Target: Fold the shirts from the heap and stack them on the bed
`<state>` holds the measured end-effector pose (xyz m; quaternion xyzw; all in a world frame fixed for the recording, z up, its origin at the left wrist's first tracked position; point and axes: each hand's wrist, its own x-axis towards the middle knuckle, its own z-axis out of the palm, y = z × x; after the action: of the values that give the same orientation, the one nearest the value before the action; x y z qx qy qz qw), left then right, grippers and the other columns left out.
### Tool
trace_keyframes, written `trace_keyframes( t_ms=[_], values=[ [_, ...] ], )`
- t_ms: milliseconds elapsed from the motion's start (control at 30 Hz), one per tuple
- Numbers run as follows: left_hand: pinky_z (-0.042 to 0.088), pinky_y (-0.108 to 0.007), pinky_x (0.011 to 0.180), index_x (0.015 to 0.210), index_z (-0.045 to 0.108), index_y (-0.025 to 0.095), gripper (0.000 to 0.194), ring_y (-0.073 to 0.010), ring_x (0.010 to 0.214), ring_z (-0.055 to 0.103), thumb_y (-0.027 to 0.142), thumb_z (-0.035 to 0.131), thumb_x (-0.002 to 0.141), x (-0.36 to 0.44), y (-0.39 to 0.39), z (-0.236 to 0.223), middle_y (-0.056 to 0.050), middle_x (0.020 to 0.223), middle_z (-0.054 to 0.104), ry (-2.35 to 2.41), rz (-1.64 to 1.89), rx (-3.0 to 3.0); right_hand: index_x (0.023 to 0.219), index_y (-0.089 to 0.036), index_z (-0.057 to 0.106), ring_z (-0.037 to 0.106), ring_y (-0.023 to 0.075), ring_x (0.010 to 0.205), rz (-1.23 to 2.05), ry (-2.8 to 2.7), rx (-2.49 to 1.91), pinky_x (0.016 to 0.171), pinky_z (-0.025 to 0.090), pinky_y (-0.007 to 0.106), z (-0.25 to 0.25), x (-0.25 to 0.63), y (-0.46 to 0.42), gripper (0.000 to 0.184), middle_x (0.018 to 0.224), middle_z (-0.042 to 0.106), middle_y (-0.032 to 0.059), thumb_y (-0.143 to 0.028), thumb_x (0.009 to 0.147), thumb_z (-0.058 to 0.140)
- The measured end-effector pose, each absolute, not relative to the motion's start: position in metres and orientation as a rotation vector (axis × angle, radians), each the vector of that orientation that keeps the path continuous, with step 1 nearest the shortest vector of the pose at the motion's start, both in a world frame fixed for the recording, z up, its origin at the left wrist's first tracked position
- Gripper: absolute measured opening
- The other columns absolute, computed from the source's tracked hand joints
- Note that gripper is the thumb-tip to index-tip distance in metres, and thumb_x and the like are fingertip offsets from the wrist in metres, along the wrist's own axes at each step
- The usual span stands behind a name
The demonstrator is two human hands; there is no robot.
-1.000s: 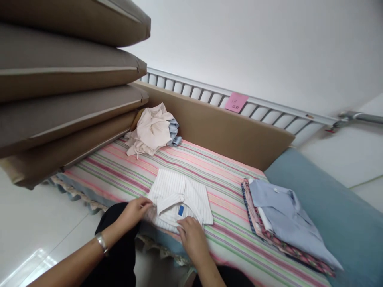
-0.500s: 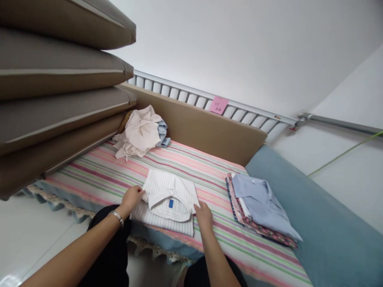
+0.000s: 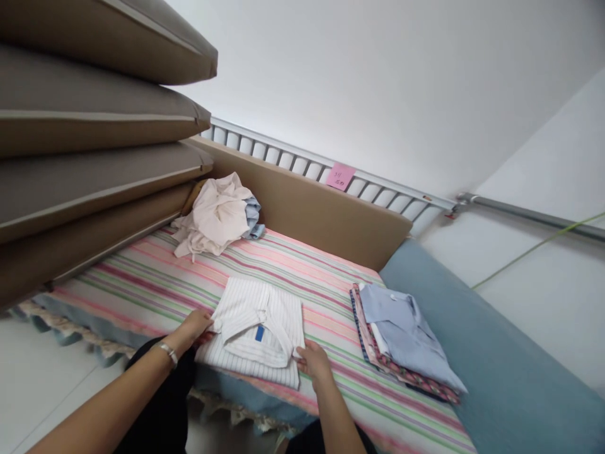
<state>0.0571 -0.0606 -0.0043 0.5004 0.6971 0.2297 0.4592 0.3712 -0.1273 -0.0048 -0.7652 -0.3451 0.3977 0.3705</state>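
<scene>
Forearms [image 3: 111, 400] extended forward; left hand [image 3: 196, 326], right hand [image 3: 316, 362]; grip pinching striped shirt's [image 3: 250, 347] sides

A pink note [image 3: 340, 176] sticks to the radiator [image 3: 286, 160].

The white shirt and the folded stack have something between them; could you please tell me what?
In the head view, the striped sheet lies between them, plus the right hand touching the shirt.

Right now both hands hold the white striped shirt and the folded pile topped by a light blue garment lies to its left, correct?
No: the head view shows the folded pile to the right of the white striped shirt. The left hand and right hand hold it; the light blue garment tops the pile.
</scene>
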Motion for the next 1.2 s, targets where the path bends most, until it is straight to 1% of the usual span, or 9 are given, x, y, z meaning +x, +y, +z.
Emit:
trace_keyframes(
  t_ms=[133,200,233,367,467,567,800,967,1200],
  values=[
    [0.049,-0.029,0.055,0.062,0.051,0.018,0.011,-0.0233,0.063,0.066,0.019,0.053,0.073,0.046,-0.053,0.003,-0.004,0.056,0.063,1.76,0.5,1.333,0.105,-0.017,0.06,0.063,0.0261,0.1,0.806,-1.022,-2.089,0.088,0.048,0.041,0.016,0.382,-0.124,0.036,0.101,0.068,0.0119,-0.022,0.071,0.052],
    [0.049,-0.035,0.073,0.076,0.057,0.017,0.008,-0.0274,0.085,0.065,0.024,0.055,0.075,0.045,-0.048,0.013,-0.009,0.077,0.068,1.835,0.598,1.536,0.116,-0.015,0.057,0.052,0.025,0.118,0.611,-1.213,-2.076,0.102,0.037,0.039,0.027,0.378,-0.12,0.041,0.121,0.06,0.0138,-0.028,0.078,0.047],
    [0.046,-0.036,0.083,0.087,0.06,0.015,0.016,-0.0279,0.096,0.062,0.028,0.054,0.078,0.048,-0.046,0.018,-0.012,0.09,0.068,1.862,0.679,1.688,0.121,-0.014,0.055,0.047,0.0241,0.123,0.499,-1.338,-2.055,0.105,0.033,0.038,0.031,0.372,-0.117,0.044,0.128,0.055,0.0142,-0.031,0.082,0.043],
    [0.032,-0.038,0.104,0.121,0.054,0.015,0.041,-0.0259,0.125,0.044,0.038,0.043,0.089,0.081,-0.043,0.028,-0.013,0.13,0.054,1.718,0.818,2.274,0.129,-0.012,0.051,0.034,0.0255,0.133,0.177,-1.712,-2.017,0.109,0.028,0.042,0.025,0.335,-0.11,0.05,0.139,0.043,0.0157,-0.039,0.09,0.033],
    [0.029,-0.051,0.104,0.131,0.048,0.023,0.046,-0.0325,0.134,0.029,0.042,0.045,0.088,0.109,-0.049,0.012,-0.009,0.142,0.042,1.635,0.658,2.413,0.132,-0.021,0.048,0.029,0.0281,0.135,0.154,-1.828,-2.074,0.107,0.027,0.05,0.003,0.313,-0.114,0.049,0.144,0.037,0.0126,-0.043,0.09,0.034],
    [0.025,-0.062,0.101,0.136,0.042,0.029,0.05,-0.0387,0.135,0.025,0.044,0.044,0.088,0.118,-0.059,-0.014,-0.008,0.146,0.035,1.668,0.548,2.452,0.134,-0.027,0.045,0.026,0.0275,0.136,0.114,-1.905,-2.069,0.108,0.023,0.052,-0.017,0.308,-0.125,0.049,0.145,0.035,0.0094,-0.045,0.09,0.037],
    [0.024,-0.06,0.101,0.139,0.036,0.035,0.052,-0.038,0.135,0.025,0.048,0.042,0.088,0.109,-0.063,-0.036,-0.006,0.148,0.033,1.682,0.566,2.534,0.136,-0.033,0.04,0.024,0.024,0.137,0.047,-1.887,-2.077,0.109,0.022,0.047,-0.03,0.315,-0.136,0.049,0.147,0.032,0.0026,-0.049,0.09,0.035],
    [0.025,-0.06,0.101,0.138,0.038,0.034,0.051,-0.0372,0.135,0.025,0.047,0.042,0.088,0.11,-0.06,-0.036,-0.006,0.147,0.034,1.655,0.63,2.502,0.136,-0.031,0.041,0.025,0.0254,0.137,0.022,-1.926,-2.021,0.109,0.024,0.047,-0.034,0.318,-0.136,0.049,0.147,0.033,0.0042,-0.047,0.09,0.037],
    [0.036,-0.042,0.103,0.127,0.049,0.015,0.049,-0.0259,0.125,0.044,0.037,0.045,0.083,0.081,-0.055,-0.058,-0.014,0.134,0.049,1.649,1.268,1.827,0.129,-0.028,0.051,0.028,0.0251,0.136,0.331,-1.687,-1.785,0.111,0.022,0.046,-0.044,0.332,-0.174,0.046,0.144,0.039,0.0034,-0.043,0.086,0.044]
  ],
)
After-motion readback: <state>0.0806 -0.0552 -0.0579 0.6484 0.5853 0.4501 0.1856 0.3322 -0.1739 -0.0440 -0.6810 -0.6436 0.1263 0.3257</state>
